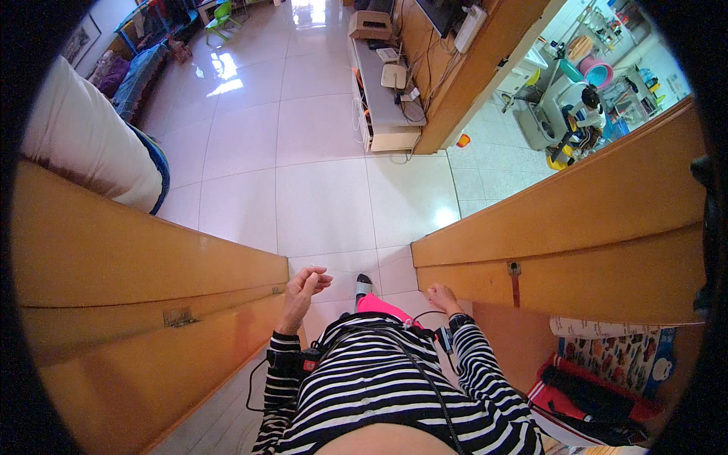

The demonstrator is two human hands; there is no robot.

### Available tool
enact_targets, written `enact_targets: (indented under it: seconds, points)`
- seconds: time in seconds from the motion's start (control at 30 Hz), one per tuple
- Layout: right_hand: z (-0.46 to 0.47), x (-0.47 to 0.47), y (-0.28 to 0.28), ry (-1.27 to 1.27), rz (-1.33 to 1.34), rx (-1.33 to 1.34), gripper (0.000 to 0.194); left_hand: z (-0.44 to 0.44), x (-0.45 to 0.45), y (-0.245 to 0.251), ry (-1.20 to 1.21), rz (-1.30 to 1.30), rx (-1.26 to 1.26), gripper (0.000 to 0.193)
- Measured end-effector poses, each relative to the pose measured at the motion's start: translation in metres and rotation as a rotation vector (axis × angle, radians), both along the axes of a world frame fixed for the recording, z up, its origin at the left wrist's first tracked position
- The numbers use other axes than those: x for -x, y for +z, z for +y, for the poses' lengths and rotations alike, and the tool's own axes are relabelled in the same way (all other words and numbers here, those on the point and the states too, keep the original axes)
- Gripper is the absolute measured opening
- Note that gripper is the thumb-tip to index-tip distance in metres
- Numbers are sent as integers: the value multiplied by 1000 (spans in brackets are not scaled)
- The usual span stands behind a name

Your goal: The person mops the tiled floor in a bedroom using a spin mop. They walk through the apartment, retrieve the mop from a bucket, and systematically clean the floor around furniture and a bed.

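Observation:
My left hand [306,290] is raised in front of my waist, near the edge of the left wooden doorway panel [216,250]. Its fingers bend loosely, and I see nothing held in them. Close to the right wooden doorway panel [546,250], my right hand [443,298] is curled, with no object showing in it. A small dark device [445,339] on a cable hangs by my right wrist. Black cables [421,364] run across my striped top [369,381]. One slippered foot [364,280] points forward on the tiles.
Glossy floor tiles [324,199] lead into a room with a low cabinet [392,139] bearing a router [393,75] and cables. A large white roll [96,148] leans at left. Through the right doorway, a person [591,116] sits beside a grey tub [532,128].

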State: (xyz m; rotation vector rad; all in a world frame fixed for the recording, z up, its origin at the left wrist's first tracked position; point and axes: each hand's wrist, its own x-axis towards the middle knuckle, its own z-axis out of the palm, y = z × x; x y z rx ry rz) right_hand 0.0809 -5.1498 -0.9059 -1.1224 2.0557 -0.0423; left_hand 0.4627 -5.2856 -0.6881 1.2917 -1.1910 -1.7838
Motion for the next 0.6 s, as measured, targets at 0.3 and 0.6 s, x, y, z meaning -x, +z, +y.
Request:
enact_targets:
  seconds: [0.3,0.6]
  points:
    - [-13,-3,3,2,3,-26,31,-1,7,4,-68,32,-51,28]
    - [91,-24,-11,-193,-35,-86,36,23,6,-6,-193,65,-25,30]
